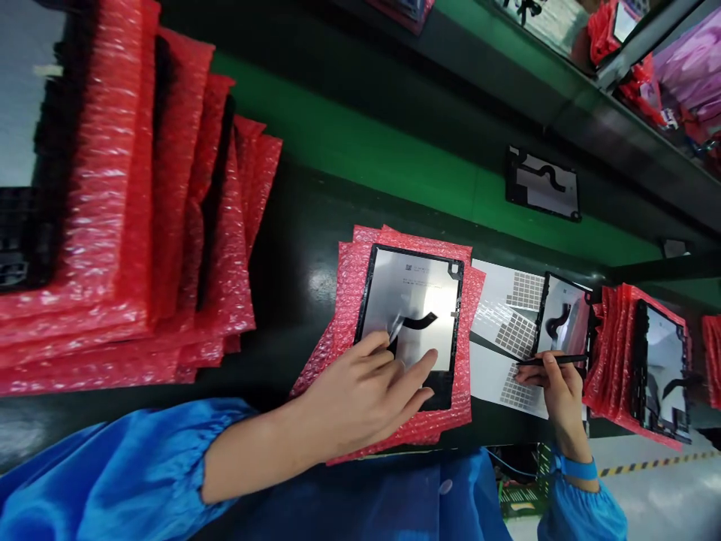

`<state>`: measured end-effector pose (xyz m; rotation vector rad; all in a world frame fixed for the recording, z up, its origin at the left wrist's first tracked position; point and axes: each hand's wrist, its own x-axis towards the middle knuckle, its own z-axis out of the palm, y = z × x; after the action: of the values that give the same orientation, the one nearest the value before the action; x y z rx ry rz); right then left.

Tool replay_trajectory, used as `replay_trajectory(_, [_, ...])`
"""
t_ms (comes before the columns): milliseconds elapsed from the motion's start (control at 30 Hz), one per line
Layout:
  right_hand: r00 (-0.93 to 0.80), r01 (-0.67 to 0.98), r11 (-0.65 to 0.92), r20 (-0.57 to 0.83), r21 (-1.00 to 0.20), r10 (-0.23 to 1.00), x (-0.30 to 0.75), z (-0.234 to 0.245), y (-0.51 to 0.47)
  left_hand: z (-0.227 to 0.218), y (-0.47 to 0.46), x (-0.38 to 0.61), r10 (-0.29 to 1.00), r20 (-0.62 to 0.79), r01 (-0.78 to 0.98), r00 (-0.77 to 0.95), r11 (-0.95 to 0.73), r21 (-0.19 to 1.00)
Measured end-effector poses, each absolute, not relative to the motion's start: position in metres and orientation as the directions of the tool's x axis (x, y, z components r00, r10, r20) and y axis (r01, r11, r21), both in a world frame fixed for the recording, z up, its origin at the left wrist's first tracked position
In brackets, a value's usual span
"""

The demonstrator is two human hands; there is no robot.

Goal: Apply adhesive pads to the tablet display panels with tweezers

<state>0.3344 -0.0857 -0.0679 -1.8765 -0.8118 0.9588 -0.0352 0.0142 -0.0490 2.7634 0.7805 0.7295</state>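
Observation:
In front of me a display panel [417, 282] with a silver back, black frame and curved black ribbon cable [420, 321] lies on red bubble-wrap bags [346, 285]. My left hand [360, 391] is over its lower part, thumb and index finger pinched at a small, blurred clear strip [396, 327], other fingers stretched out. To the right, my right hand [560, 387] grips slim black tweezers [563, 360], their tip over a white sheet [496, 372] of small grey stickers [521, 389]. Another panel [557, 304] lies just behind that hand.
A tall stack of red bubble-wrap bags [180, 188] with panels stands at left. At right, more bags [611, 353] hold a panel [665, 368]. One further panel [544, 184] rests at the back. A metal shelf [613, 71] runs overhead; a green crate [521, 496] sits below.

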Motion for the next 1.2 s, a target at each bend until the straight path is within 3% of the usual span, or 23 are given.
replay_trajectory(133, [0.476,0.098,-0.356,-0.270,-0.929,0.837,0.341,-0.060,-0.083,-0.048,0.018,-0.039,0.570,0.437,0.446,0.696,-0.819,0.359])
replay_trajectory(367, [0.334,0.053,-0.182,-0.155,-0.982,0.930,0.269,-0.029,-0.023,-0.077,0.013,-0.030,0.602,0.238,0.538,0.762,-0.793,0.286])
replay_trajectory(467, [0.219,0.067,-0.207,-0.188,-0.976,0.958,0.203,-0.030,0.016,-0.084,0.013,-0.028,0.603,0.239,0.550,0.761,-0.795,0.254])
replay_trajectory(667, [0.054,0.141,-0.240,-0.234,-0.961,0.971,0.123,-0.053,0.067,-0.083,0.021,-0.030,0.653,0.270,0.580,0.707,-0.755,0.306])
replay_trajectory(900, [0.040,0.191,-0.278,-0.276,-0.941,0.960,0.124,-0.066,0.073,-0.080,0.024,-0.031,0.648,0.205,0.588,0.733,-0.756,0.288])
replay_trajectory(1200, [0.025,0.215,-0.310,-0.312,-0.926,0.950,0.125,-0.066,0.073,-0.078,0.025,-0.035,0.640,0.230,0.567,0.734,-0.762,0.312])
